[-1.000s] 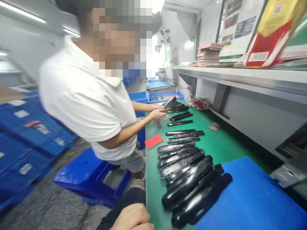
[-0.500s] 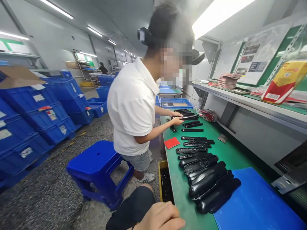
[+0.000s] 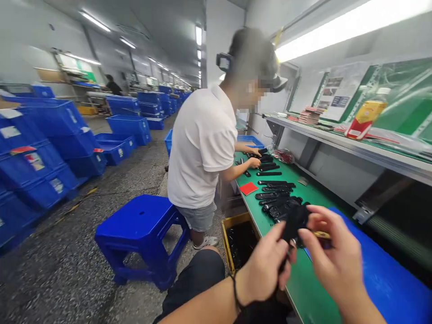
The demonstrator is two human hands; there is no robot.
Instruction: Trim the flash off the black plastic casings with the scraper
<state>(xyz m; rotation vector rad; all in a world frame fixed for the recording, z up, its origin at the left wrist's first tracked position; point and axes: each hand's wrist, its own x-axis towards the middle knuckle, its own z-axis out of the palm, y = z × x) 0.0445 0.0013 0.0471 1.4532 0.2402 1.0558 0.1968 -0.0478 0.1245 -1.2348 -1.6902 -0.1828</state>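
Just over the near part of the bench, my left hand (image 3: 265, 263) is closed around a long black plastic piece (image 3: 294, 222), which is blurred. My right hand (image 3: 339, 252) has its thumb and fingertips at the upper end of that same piece. Partly hidden behind the right thumb is a small gold-coloured item (image 3: 322, 235); I cannot make out what it is. Several black elongated plastic shells (image 3: 275, 195) lie in a row on the green bench mat (image 3: 249, 200) beyond my hands. A blue sheet (image 3: 381, 274) lies beneath and right of my right hand.
A co-worker in a white shirt (image 3: 205, 135) stands ahead, hands (image 3: 254, 163) among black parts. The bench bears a red square (image 3: 249, 188). On the floor are a blue stool (image 3: 138, 220) and a yellow-rimmed bin (image 3: 225, 238). A shelf (image 3: 324, 135) overhangs at right; blue crates (image 3: 60, 144) stack left.
My left hand has risen from the lower edge and grips a black piece; my right hand has come into view on it. The view has shifted, and the co-worker's hands have moved apart.
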